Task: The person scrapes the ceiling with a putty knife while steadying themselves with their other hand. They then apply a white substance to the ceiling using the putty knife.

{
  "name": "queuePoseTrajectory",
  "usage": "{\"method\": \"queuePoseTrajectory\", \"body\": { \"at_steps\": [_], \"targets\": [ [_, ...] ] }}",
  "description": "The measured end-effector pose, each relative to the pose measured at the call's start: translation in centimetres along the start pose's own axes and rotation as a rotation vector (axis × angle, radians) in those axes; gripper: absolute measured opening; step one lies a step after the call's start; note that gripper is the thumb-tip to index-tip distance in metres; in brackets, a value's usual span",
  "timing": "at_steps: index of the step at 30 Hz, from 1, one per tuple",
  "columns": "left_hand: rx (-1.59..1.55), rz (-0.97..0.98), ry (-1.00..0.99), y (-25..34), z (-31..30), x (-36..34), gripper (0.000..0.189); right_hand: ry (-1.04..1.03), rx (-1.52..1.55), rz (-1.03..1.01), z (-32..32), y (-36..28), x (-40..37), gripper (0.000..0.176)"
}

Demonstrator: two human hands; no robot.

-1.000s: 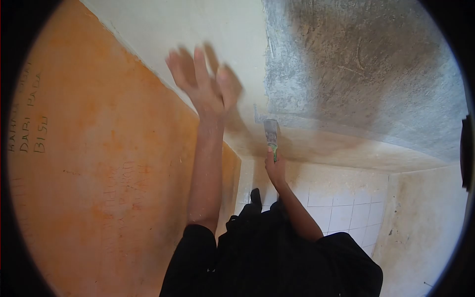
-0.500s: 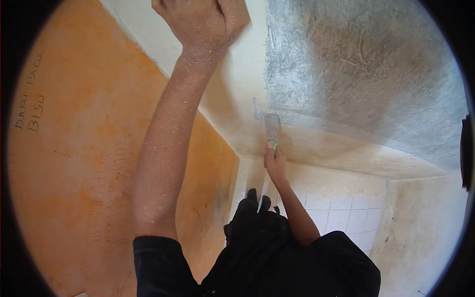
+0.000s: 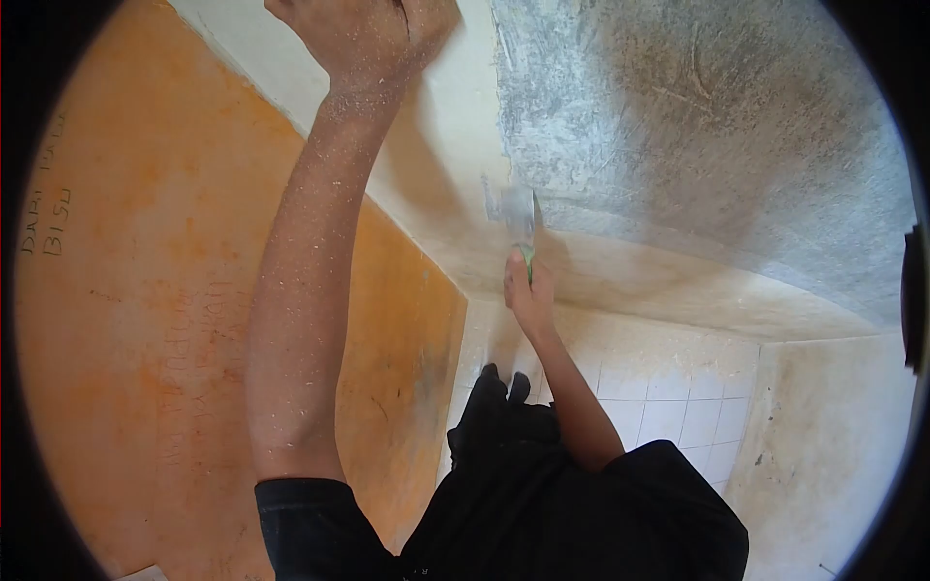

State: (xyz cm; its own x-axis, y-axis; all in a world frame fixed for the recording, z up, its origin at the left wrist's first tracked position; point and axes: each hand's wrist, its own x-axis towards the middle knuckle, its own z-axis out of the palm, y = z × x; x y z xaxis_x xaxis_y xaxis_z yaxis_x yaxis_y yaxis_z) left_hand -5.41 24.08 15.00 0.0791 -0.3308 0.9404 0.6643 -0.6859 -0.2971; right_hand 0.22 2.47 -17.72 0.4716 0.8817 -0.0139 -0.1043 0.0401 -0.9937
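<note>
My right hand (image 3: 530, 290) is closed around the green handle of a scraper (image 3: 519, 211). The scraper's wide grey blade lies at the lower corner of the rough grey patch (image 3: 620, 107), where it borders the cream-painted surface (image 3: 455, 145). The blade is slightly blurred. At the top edge of the view is my left hand (image 3: 373, 39), raised near the cream surface. Its fingers are mostly cut off by the frame, so their pose and anything in them cannot be made out. Pale specks cover my left forearm.
An orange wall (image 3: 145, 290) with handwriting fills the left side. White tiles (image 3: 668, 421) show low down beyond my right arm. A stained pale wall (image 3: 823, 436) stands at the right. My black clothing is at the bottom.
The view has shifted a little, moving the walls leftward. My right hand and the scraper have moved slightly up, and the blade is more blurred. My left hand remains raised.
</note>
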Motion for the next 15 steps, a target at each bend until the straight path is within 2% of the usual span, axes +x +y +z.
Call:
{"method": "queuePoseTrajectory", "body": {
  "at_steps": [5,7,12,14,15],
  "targets": [
    [0.008,0.006,0.018,-0.6,0.2,0.0,0.053,0.001,0.063,0.133,-0.5,1.0,-0.2,0.036],
    [-0.007,0.006,0.004,-0.5,0.0,-0.4,0.052,-0.041,0.112,0.084,-0.2,-0.5,0.5,0.035],
    [-0.005,0.013,-0.016,-0.5,-0.7,-1.1,0.052,0.016,0.018,0.066,-1.0,3.0,0.1,0.035],
    [-0.024,-0.13,-0.167,1.0,-2.4,-3.3,0.051,0.027,-0.026,0.025,-1.2,3.0,0.5,0.036],
    [-0.029,-0.13,-0.162,1.2,-2.8,-5.1,0.051,0.018,-0.018,0.019,-0.8,2.6,0.9,0.036]
  ]
}}
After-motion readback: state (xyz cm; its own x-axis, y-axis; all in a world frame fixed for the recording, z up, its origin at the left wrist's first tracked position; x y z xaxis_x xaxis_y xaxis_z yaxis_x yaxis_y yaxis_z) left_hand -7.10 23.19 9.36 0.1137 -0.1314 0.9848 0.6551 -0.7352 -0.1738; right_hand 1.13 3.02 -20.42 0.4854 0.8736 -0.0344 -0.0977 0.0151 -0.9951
